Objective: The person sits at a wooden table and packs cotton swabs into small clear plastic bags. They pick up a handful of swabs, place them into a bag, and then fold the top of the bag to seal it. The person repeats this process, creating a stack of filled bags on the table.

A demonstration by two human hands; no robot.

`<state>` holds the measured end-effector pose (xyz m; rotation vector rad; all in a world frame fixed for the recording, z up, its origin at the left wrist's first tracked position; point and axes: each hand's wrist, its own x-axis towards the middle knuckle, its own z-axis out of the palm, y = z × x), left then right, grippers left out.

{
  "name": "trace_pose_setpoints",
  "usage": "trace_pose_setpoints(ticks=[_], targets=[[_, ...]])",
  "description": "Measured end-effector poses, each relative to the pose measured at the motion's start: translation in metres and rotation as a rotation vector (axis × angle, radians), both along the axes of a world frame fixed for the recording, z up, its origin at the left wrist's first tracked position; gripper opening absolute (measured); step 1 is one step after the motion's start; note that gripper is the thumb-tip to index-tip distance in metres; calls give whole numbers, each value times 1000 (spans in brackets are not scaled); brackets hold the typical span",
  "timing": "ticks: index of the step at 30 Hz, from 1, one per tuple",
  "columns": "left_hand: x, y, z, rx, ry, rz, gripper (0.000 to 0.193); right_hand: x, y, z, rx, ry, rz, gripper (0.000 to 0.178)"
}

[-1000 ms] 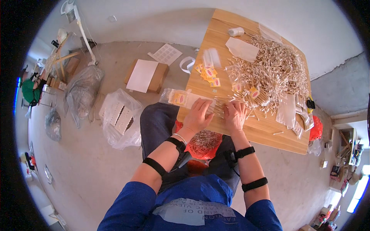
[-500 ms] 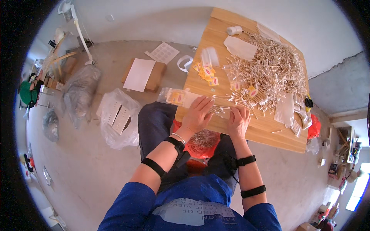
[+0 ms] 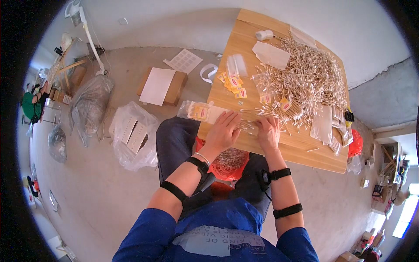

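Near the front edge of the wooden table point(image 3: 301, 155), my left hand point(image 3: 224, 129) lies with its fingers flat over a pale sheet point(image 3: 215, 114). A clear packet of cotton swabs point(image 3: 200, 112) with a yellow label sits beyond its fingers, to the left. Loose cotton swabs point(image 3: 247, 124) lie between my two hands. My right hand point(image 3: 268, 133) has its fingers bent round the right ends of some of them; the fingertips are partly hidden. A big heap of cotton swabs point(image 3: 312, 74) covers the table's far right.
Yellow labels point(image 3: 235, 83), clear plastic sleeves point(image 3: 237, 65) and a white roll point(image 3: 264, 35) lie at the back. Under the table's front edge, a red bag point(image 3: 229, 166) holds swabs. A cardboard box point(image 3: 176, 87) and a plastic bag point(image 3: 135, 135) stand on the floor to the left.
My right hand has shifted slightly, its fingers now more bent at the swab ends. My left hand stays almost in place, and the packet has not moved.
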<state>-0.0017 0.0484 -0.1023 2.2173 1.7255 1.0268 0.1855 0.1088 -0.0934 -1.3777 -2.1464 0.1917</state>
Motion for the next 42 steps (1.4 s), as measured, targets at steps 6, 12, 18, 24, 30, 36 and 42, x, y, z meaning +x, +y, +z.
trace_pose_setpoints(ticks=[6, 12, 18, 24, 30, 36, 42], targets=[[0, 1, 2, 15, -16, -5, 45, -25, -6, -5, -53, 124, 85, 12], [-1, -2, 1, 34, -2, -15, 39, -33, 4, 10, -99, 104, -21, 16], [0, -2, 0, 15, -19, -3, 39, -34, 26, 2, 54, -148, -2, 15], [2, -1, 2, 17, -23, 22, 45, -49, 11, 4, 57, -40, 51, 9], [0, -1, 1, 5, 4, -13, 47, -35, -9, -4, 46, 108, 35, 27], [-3, -1, 1, -33, -47, -49, 47, -3, -19, 0, 1, 168, -96, 33], [1, -2, 5, 61, -46, -24, 38, 17, -54, 5, 80, -37, -383, 34]])
